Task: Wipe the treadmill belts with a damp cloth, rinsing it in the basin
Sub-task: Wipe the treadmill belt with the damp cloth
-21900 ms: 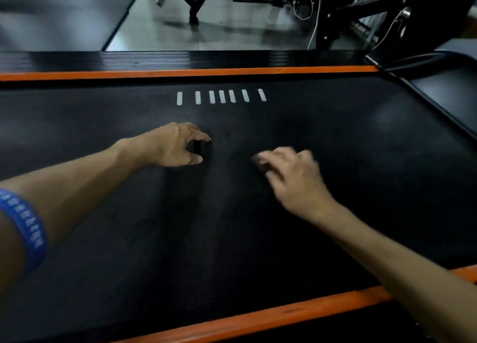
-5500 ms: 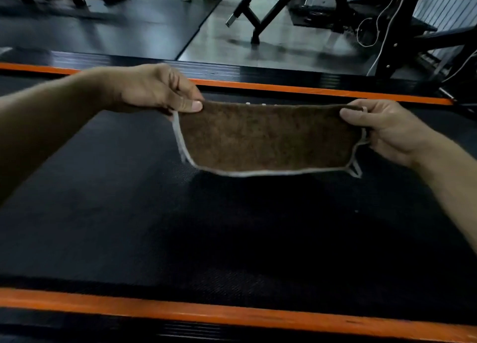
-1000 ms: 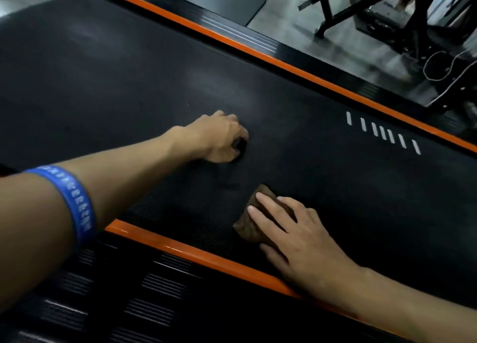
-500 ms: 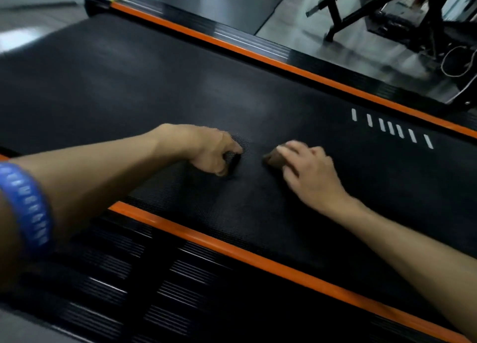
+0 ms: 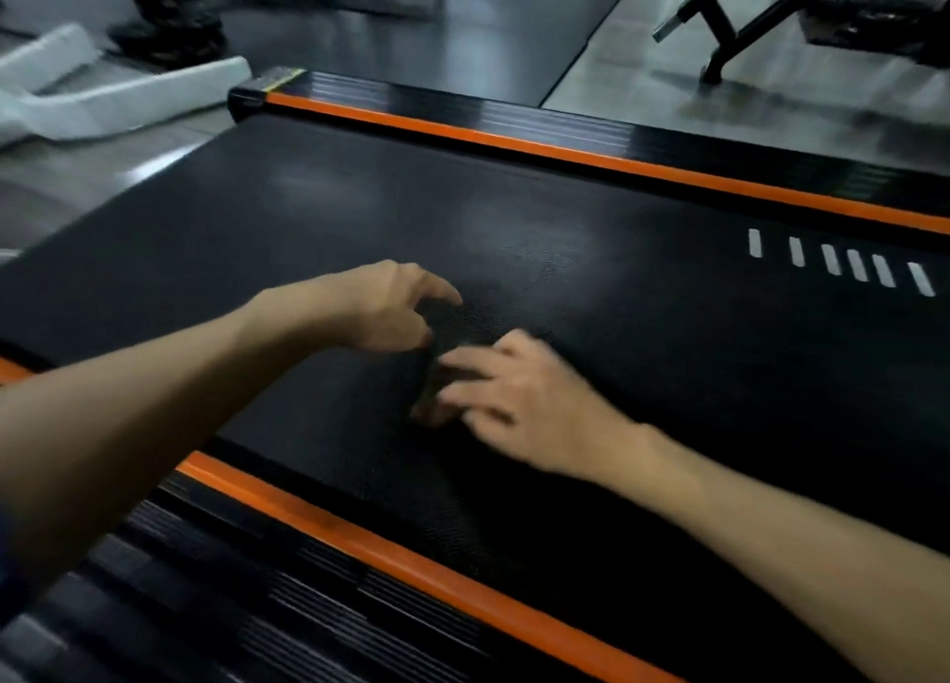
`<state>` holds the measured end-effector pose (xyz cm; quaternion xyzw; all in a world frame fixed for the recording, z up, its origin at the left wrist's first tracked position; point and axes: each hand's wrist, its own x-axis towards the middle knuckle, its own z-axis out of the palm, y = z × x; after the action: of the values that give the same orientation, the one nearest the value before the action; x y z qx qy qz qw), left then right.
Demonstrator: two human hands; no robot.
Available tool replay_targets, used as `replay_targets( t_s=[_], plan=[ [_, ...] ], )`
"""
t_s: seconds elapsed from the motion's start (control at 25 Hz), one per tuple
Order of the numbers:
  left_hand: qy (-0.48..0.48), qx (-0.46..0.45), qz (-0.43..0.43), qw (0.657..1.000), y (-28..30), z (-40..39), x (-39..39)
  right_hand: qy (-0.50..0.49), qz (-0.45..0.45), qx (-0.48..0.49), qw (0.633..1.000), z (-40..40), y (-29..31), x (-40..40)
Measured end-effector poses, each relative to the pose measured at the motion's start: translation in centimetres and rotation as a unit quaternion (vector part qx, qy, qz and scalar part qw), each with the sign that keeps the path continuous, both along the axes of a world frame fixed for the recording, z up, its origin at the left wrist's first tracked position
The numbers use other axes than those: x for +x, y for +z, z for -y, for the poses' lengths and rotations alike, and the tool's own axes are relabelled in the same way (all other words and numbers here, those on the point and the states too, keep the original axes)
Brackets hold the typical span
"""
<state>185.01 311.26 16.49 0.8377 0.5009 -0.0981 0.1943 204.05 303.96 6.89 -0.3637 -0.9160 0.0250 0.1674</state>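
Note:
The black treadmill belt fills the middle of the view between two orange side rails. My right hand lies on it with fingers spread and blurred by motion, pressing down on the brown cloth. Only a small brownish edge of the cloth shows at the fingertips; the hand hides the rest. My left hand rests just beyond and to the left, fingertips on the belt, thumb and fingers arched over a dark gap with nothing seen in it.
The near orange rail and ribbed black deck run along my side, the far orange rail on the other. White stripe marks sit at right. White foam pieces lie on the floor at left, a bench frame at back right.
My right hand has slid the cloth back toward me, from beside the left hand to just below it. The left hand stays on the belt. The view has swung toward the belt's end.

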Motion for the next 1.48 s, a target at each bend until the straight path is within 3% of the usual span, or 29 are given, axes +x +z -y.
replay_targets(
  t_s=[0.12,0.2,0.24,0.28,0.36,0.48,0.56,0.64,0.68,0.76,0.84,0.88,0.92,0.96,1.0,1.12,1.2,1.24,1.32,1.4,1.48],
  plan=[
    [0.031,0.018,-0.014,0.999,-0.9,-0.8,-0.5,-0.254,-0.011,0.043,0.966,-4.9,0.9,9.0],
    [0.037,0.033,-0.012,0.999,-1.5,-1.3,-0.5,-0.461,-0.055,-0.022,0.886,-7.0,1.8,13.8],
    [0.044,0.038,-0.005,0.998,-1.8,-1.6,-0.4,-0.52,-0.052,-0.057,0.85,-7.2,2.0,13.9],
    [0.052,0.042,0.002,0.998,-2.2,-1.8,-0.3,-0.532,-0.022,-0.059,0.844,-6.9,1.9,12.6],
    [0.07,0.047,0.018,0.996,-2.7,-2.0,-0.1,-0.454,0.019,-0.016,0.891,-5.0,1.0,7.5],
    [0.091,0.047,0.033,0.994,-3.3,-1.6,-0.1,-0.182,-0.001,-0.036,0.983,1.4,0.1,0.0],
    [0.094,0.048,0.055,0.993,-3.2,-1.5,-0.1,-0.032,-0.021,-0.055,0.998,3.8,0.2,-1.6],
    [0.092,0.054,0.082,0.991,-2.7,-1.6,-0.2,-0.001,0.019,0.017,1.0,1.3,0.4,0.1],
    [0.093,0.058,0.084,0.99,-2.6,-1.7,-0.2,-0.061,0.051,0.057,0.995,-1.2,0.2,1.8],
    [0.099,0.056,0.088,0.99,-2.6,-1.7,0.0,-0.29,0.071,0.067,0.952,-6.3,0.4,7.2],
    [0.102,0.051,0.096,0.989,-3.2,-1.9,0.3,-0.522,-0.012,-0.013,0.853,-10.0,1.0,11.5],
    [0.104,0.057,0.097,0.988,-3.7,-2.0,0.6,-0.592,-0.044,-0.034,0.804,-10.8,1.3,11.4],
    [0.102,0.074,0.094,0.988,-4.2,-2.3,0.7,-0.616,-0.027,-0.029,0.787,-11.2,1.2,9.8],
    [0.1,0.093,0.082,0.987,-4.7,-2.6,0.8,-0.603,0.0,-0.012,0.798,-11.3,0.9,7.3],
    [0.1,0.106,0.067,0.987,-5.1,-2.9,0.8,-0.551,0.007,0.001,0.834,-10.8,0.4,4.1],
    [0.106,0.101,0.038,0.988,-5.9,-3.4,0.8,-0.27,0.011,0.001,0.963,-7.2,-1.1,-1.7],
    [0.095,0.116,0.012,0.989,-6.2,-3.6,0.7,-0.158,0.026,0.011,0.987,-8.4,-0.4,1.3],
    [0.092,0.121,0.001,0.988,-6.3,-3.7,0.7,-0.175,0.064,0.031,0.982,-10.1,-0.3,3.7],
    [0.09,0.121,-0.009,0.988,-6.2,-3.6,0.8,-0.352,0.095,0.048,0.93,-14.3,0.1,9.5],
    [0.091,0.121,-0.007,0.988,-6.4,-3.6,0.8,-0.561,0.029,-0.037,0.827,-17.2,1.3,14.7],
    [0.092,0.115,-0.013,0.989,-6.6,-3.5,1.1,-0.676,-0.038,-0.092,0.73,-19.1,2.2,14.8]
  ],
)
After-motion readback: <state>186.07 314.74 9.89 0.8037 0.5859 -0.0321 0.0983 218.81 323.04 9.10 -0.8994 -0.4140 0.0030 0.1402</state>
